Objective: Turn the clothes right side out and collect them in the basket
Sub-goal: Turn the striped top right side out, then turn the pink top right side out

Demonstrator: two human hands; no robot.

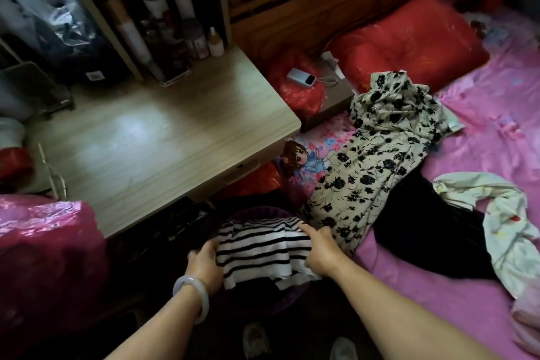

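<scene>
A black-and-white striped top [260, 251] lies folded over a dark purple basket [254, 211] on the floor beside the bed. My left hand [204, 264] grips its left edge, and my right hand [318, 251] presses on its right side with fingers spread. On the pink bed lie a cream dress with black flowers [380, 149], a black garment [420, 231] and a pale printed garment [505, 228]. Dark cloth shows in the basket under the striped top.
A wooden desk [152, 131] with bottles on its shelf stands to the left of the basket. A pink plastic bag [43, 240] sits at the lower left. Red pillows [409, 41] and a power bank [301, 77] lie at the bed's head.
</scene>
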